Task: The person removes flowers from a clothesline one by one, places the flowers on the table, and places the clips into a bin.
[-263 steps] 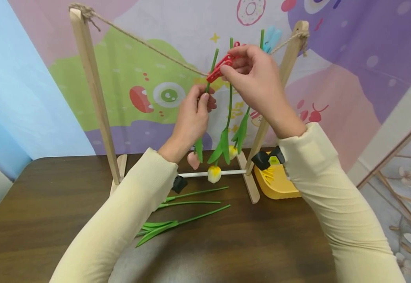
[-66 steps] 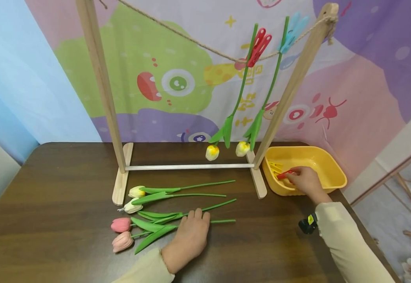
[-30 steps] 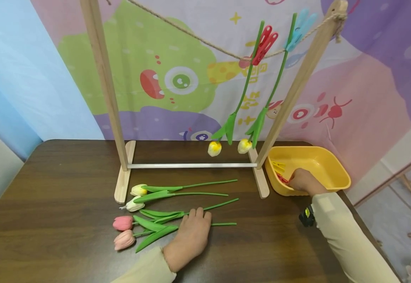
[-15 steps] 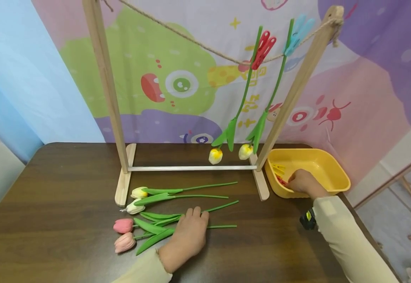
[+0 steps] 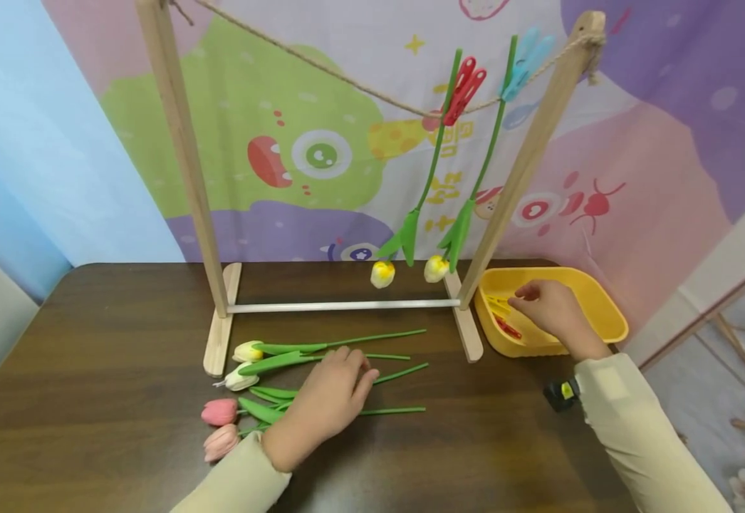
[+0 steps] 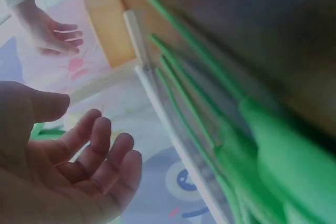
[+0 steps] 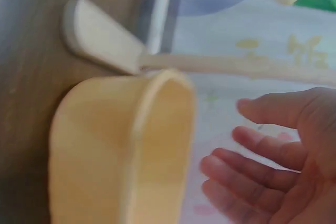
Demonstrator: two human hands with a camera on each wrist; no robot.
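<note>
My left hand [image 5: 324, 395] hovers over the tulips lying on the table, fingers loosely bent and holding nothing; the left wrist view shows it apart from the green stems [image 6: 194, 40]. Below it are a yellow-white tulip [image 5: 248, 351], a white tulip [image 5: 241, 377], a pink tulip [image 5: 220, 412] and a pale pink tulip [image 5: 221, 442]. Over the yellow basin [image 5: 593, 313] is my right hand [image 5: 555, 313], empty, its fingers apart in the right wrist view. A red clothespin [image 5: 507, 328] and yellow clothespins [image 5: 499, 306] lie inside the basin.
A wooden frame [image 5: 186, 157] with a sagging rope [image 5: 321, 68] stands at the back. Two yellow-white tulips hang head down from it, by a red clothespin [image 5: 465, 91] and a blue clothespin [image 5: 526, 64]. A white rod [image 5: 343, 307] joins the frame's feet.
The pink tulip that was at the rope now lies on the table. The right hand has let go of the red clothespin in the basin and risen. The left hand has lifted off the stems.
</note>
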